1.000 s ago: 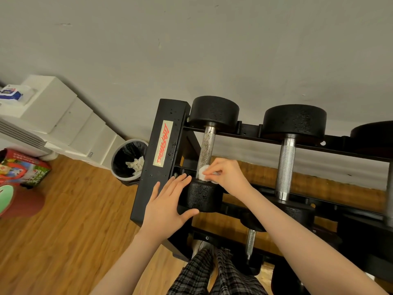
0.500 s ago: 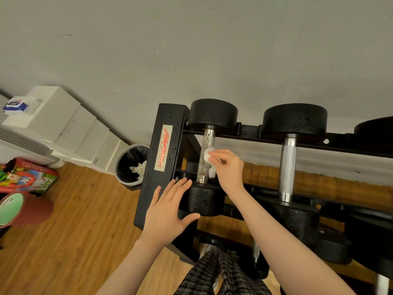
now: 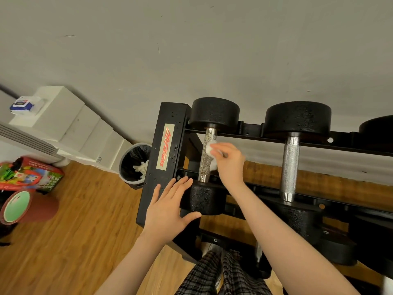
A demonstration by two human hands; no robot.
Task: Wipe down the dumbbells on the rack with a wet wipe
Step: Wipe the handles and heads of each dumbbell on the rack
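- Your right hand (image 3: 228,161) pinches a crumpled white wet wipe (image 3: 210,149) between thumb and fingertips and presses it against the right side of the knurled steel handle (image 3: 207,155) of the leftmost dumbbell (image 3: 213,114), on the upper half of the bar
- Your left hand (image 3: 170,206) lies spread and flat, fingers straight, against the left face of that dumbbell's near head (image 3: 204,200), with the thumb hooked along the head's lower near edge
- That dumbbell rests on the top tier of the black rack (image 3: 162,162), its far head close to the grey wall (image 3: 191,50); the rack's left end plate carries a pale sticker with red lettering (image 3: 165,146)
- Just to the right on the same tier sits a larger second dumbbell (image 3: 297,118), well apart from both hands
- Left of the rack, on the wooden floor (image 3: 74,231), stands a bin with a black liner (image 3: 135,162) holding crumpled white wipes
- Farther left, a pack of wipes (image 3: 22,104) lies on top of a white stepped unit (image 3: 70,126)
- Near the left edge sit a colourful box (image 3: 32,173) and a reddish round tub with a green lid (image 3: 19,206)
- Plaid trouser legs (image 3: 223,273) show at the near edge, under the rack
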